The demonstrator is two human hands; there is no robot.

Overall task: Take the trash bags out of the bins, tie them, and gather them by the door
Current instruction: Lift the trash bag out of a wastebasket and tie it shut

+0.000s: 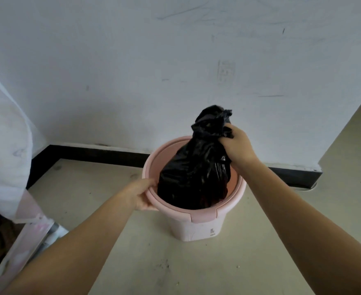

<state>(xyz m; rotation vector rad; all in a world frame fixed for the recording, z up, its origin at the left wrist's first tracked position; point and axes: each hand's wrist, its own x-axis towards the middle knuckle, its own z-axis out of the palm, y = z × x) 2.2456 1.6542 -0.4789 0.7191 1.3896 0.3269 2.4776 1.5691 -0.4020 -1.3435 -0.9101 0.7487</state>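
A pink plastic bin [198,222] stands on the floor close to the wall. A full black trash bag [193,173] rises out of it, its bunched neck sticking up above the rim. My right hand [236,143] grips that gathered neck from the right side. My left hand [142,194] clamps the bin's left rim, fingers hooked over the edge. The bag's lower part is still inside the bin and hidden by its wall.
A scuffed white wall [175,71] with a black baseboard [94,153] runs behind the bin. A wall corner juts out at the right [320,167]. White and pink fabric [9,156] hangs at the left. Pale floor [175,269] lies in front.
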